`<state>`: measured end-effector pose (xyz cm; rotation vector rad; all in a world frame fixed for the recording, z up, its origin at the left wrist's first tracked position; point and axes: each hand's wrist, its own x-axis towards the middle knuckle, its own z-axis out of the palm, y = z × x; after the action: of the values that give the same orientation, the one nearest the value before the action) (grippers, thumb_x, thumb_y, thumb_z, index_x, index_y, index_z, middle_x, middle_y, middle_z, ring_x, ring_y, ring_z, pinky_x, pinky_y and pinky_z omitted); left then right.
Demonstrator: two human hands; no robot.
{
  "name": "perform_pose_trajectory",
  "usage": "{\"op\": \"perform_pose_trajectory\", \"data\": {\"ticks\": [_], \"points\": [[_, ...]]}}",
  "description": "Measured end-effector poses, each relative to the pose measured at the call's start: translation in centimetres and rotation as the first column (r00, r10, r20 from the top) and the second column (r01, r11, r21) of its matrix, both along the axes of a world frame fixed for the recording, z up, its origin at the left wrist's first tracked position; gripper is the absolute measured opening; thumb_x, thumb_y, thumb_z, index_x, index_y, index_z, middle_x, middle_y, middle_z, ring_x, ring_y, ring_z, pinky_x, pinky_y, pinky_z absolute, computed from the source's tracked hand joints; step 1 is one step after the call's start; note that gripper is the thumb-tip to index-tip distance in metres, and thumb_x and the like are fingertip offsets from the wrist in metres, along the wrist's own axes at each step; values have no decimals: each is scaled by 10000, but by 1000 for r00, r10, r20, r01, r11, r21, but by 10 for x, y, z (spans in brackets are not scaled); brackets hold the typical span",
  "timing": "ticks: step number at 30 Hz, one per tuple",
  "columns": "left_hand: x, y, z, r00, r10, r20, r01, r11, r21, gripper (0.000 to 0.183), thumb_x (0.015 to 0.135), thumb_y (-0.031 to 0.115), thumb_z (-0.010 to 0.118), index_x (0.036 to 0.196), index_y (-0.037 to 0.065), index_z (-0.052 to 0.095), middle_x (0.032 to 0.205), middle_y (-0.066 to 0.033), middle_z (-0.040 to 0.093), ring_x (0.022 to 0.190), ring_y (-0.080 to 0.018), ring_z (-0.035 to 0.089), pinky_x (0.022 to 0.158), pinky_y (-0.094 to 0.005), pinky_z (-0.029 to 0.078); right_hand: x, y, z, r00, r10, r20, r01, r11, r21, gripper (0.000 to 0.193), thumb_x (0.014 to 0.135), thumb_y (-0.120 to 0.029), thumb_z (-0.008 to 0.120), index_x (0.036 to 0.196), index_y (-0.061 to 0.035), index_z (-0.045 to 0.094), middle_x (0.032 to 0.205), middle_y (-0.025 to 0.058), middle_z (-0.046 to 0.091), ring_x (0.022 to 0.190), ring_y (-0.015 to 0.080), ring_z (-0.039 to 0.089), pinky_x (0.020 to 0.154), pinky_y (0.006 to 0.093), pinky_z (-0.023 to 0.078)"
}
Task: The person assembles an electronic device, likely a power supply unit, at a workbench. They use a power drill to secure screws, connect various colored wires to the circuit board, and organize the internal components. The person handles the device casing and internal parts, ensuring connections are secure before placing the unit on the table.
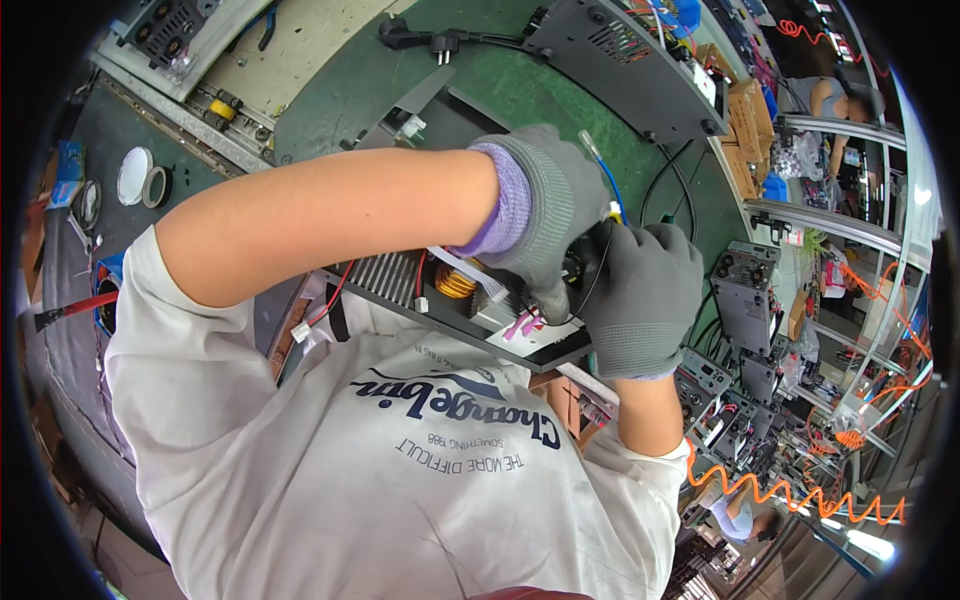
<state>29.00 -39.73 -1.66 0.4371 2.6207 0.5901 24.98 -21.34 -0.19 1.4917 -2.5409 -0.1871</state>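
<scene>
An open dark metal chassis (400, 300) lies before me, with a finned heat sink (385, 275), a copper coil (455, 281) and a white ribbon cable (468, 268) in it. My left hand (560, 205), in a grey glove with a purple cuff, reaches over it with curled fingers; what they grip is hidden. Beside it my right hand (645, 290), gloved too, has its fingers closed at a thin black wire (597, 277). A blue wire (605, 175) with a clear sleeved end stands up behind the hands. Pink wires (522, 325) lie near the chassis's near edge.
Another dark unit (625, 70) stands at the far side of the green mat (335, 95), a black power plug (443, 45) beside it. Red-and-white connector leads (325, 308) hang over the near edge. Tape rolls (157, 186) lie at left; more units (745, 300) stand at right.
</scene>
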Motion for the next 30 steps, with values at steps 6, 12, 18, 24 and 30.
{"op": "perform_pose_trajectory", "data": {"ticks": [6, 12, 18, 24, 30], "points": [[-26, -22, 11, 995, -48, 93, 41, 997, 70, 837, 658, 603, 814, 1273, 65, 632, 1186, -178, 677, 1113, -343, 650, 983, -415, 492, -27, -9, -9, 973, -222, 60, 228, 966, -122, 195, 813, -171, 687, 1000, -116, 691, 910, 98, 689, 911, 319, 659, 781, 446, 500], [-59, -43, -23, 994, -80, 70, 46, 917, 395, 440, 735, 277, 769, 1142, 122, 704, 1122, -106, 701, 1036, -291, 668, 918, -404, 513, -86, -33, -20, 913, -332, 236, 314, 943, 113, 199, 869, -251, 636, 1025, -163, 721, 978, 104, 717, 944, 332, 692, 793, 468, 529], [-58, -71, -26, 988, -115, 103, 54, 883, 467, 160, 814, 109, 666, 927, 19, 735, 1044, -155, 679, 1020, -292, 634, 924, -403, 496, -125, -40, -47, 853, -364, 373, 350, 931, 108, 228, 901, -325, 628, 1035, -181, 742, 1048, 119, 707, 993, 345, 682, 855, 463, 541], [-36, -102, 8, 937, 102, 334, -304, 712, 633, 146, 813, 109, 630, 882, 0, 697, 909, -151, 708, 775, -304, 660, 716, -420, 512, -140, -36, -45, 851, -355, 388, 399, 916, -37, 212, 895, -304, 677, 1061, -181, 725, 992, 113, 696, 972, 337, 676, 850, 461, 530], [-33, -69, 18, 778, 573, -256, -624, 664, -412, 571, 697, 307, 873, 1125, 37, 610, 861, -170, 739, 887, -320, 748, 757, -417, 587, -134, -43, -37, 892, 43, 451, 35, 986, -164, 214, 845, -267, 714, 1017, -139, 716, 952, 103, 681, 938, 323, 671, 812, 456, 534]]}}
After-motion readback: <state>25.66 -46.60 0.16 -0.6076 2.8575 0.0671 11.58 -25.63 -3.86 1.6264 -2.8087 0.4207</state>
